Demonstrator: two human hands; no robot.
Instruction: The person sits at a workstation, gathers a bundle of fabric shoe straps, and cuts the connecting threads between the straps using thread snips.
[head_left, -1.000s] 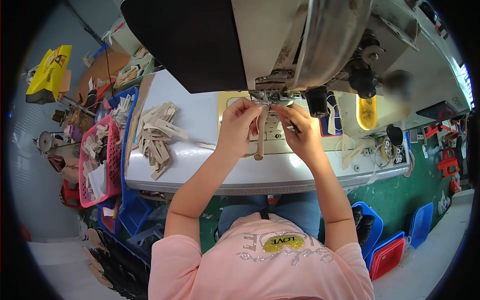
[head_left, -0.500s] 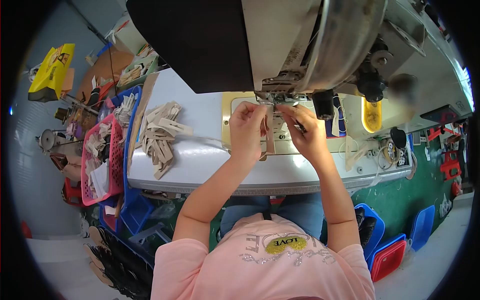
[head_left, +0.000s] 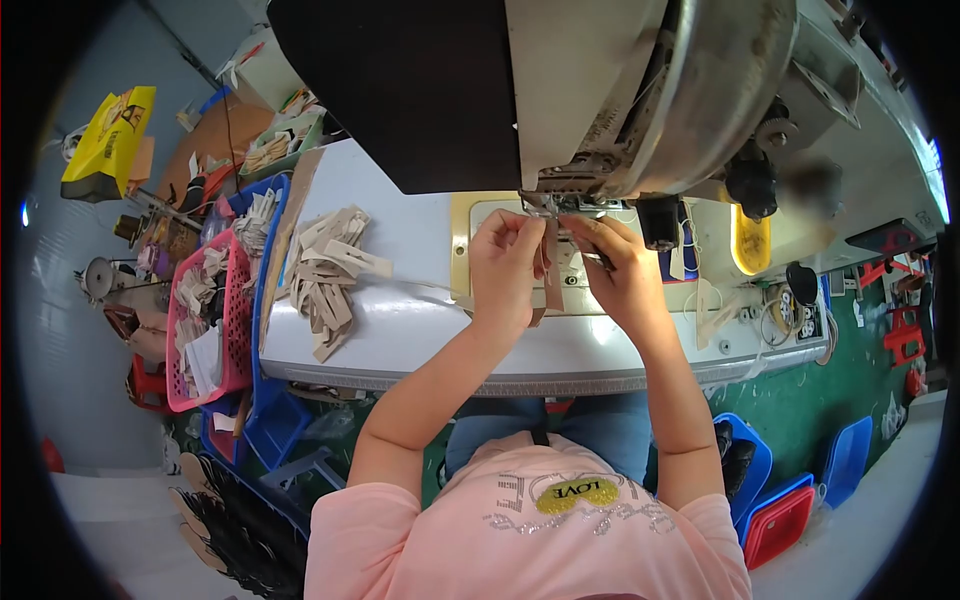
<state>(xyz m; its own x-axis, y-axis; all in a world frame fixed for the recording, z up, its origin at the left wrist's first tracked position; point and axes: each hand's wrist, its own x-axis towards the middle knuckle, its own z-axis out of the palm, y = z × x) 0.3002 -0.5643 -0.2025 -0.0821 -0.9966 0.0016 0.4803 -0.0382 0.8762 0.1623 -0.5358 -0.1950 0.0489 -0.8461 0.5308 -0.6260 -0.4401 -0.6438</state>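
Observation:
My left hand (head_left: 505, 270) is closed, thumb and forefinger pinching a narrow beige strip (head_left: 554, 280) close under the needle area of a sewing machine (head_left: 590, 165). The strip hangs down toward me between both hands, over the metal bed plate. On the other side, my right hand (head_left: 625, 268) has its fingertips pressed together at the strip's upper end. A small dark object (head_left: 605, 261) shows in its curled fingers; its kind is unclear. The machine head and my fingers hide the stitching point.
A pile of beige strips (head_left: 328, 270) lies left on the white table (head_left: 400, 345). Further left stand a pink basket (head_left: 240, 320) with scraps and blue trays (head_left: 275, 425). A yellow dish (head_left: 750, 240) and loose threads are at right. Red and blue bins (head_left: 780, 525) sit below.
The whole view has shifted slightly, with the machine and table lower and further right. Both hands stay at the needle area, and the strip hangs a little differently between them.

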